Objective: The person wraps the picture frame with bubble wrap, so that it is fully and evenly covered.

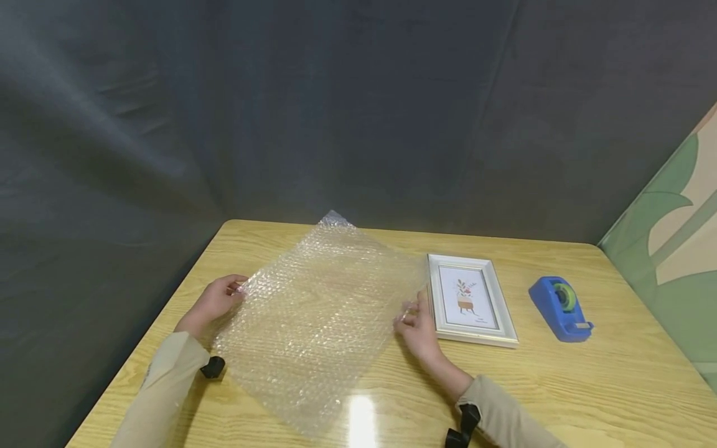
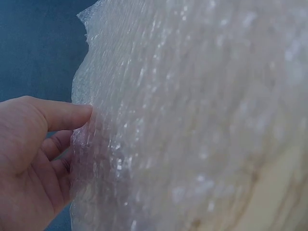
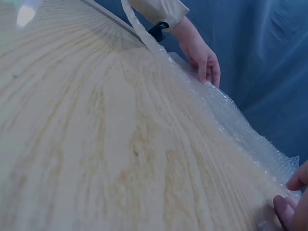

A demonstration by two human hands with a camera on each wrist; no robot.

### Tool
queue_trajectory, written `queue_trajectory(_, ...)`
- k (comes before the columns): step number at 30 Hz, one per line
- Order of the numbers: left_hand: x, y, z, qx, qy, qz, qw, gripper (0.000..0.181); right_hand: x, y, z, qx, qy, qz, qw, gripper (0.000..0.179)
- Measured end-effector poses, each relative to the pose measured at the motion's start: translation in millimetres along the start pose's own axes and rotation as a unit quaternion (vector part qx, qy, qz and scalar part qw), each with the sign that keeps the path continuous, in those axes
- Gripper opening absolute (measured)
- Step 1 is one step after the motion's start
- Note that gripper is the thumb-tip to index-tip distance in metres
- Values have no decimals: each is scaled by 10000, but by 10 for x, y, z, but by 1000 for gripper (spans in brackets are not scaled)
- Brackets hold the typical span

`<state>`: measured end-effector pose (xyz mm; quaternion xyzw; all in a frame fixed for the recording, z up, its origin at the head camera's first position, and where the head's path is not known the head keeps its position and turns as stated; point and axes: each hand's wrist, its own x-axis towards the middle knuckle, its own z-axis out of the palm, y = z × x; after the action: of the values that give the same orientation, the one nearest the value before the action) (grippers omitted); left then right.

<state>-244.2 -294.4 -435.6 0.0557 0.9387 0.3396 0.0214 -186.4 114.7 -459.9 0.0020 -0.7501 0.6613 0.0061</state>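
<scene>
A clear sheet of bubble wrap [image 1: 313, 311] spreads between my two hands over the table, turned so one corner points to the back. At its left edge my left hand [image 1: 217, 300] pinches the sheet; the left wrist view shows the thumb [image 2: 72, 115] on the near face and the other fingers partly behind the film. My right hand [image 1: 419, 330] pinches the right edge, beside the picture frame. That white picture frame [image 1: 506, 314], with a plant print in it, lies face up on the table. The sheet's right corner reaches the frame's left edge.
A blue tape dispenser [image 1: 551, 311] with a greenish roll stands on the wooden table [image 1: 560, 386], right of the frame. Dark cloth [image 1: 358, 112] hangs behind the table and along its left side. A patterned panel [image 1: 672, 249] borders the right side.
</scene>
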Motion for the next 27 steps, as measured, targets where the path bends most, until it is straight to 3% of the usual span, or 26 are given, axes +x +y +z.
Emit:
queue_trajectory(7,-5,13,-32,109,-30,-18,9999,37,-7,-16,-17,-221,-32,113,9997,85)
queue_trajectory(12,-1,210,-69,471,49,-71,9989,43,-3,-142,-193,-618,-393,157,9972,85)
queue_trajectory(15,35,454,-22,766,224,78,9968,43,24,-257,-372,-997,-634,174,9928,83)
queue_trajectory(18,108,761,117,739,336,360,9960,44,71,-338,-579,-1377,-816,160,9870,80)
queue_trajectory(23,269,1389,497,347,202,718,9966,47,193,-373,-959,-1885,-982,124,9771,71)
queue_trajectory(27,365,1856,842,139,-93,854,9962,47,290,-356,-1274,-2368,-1001,-116,9663,67)
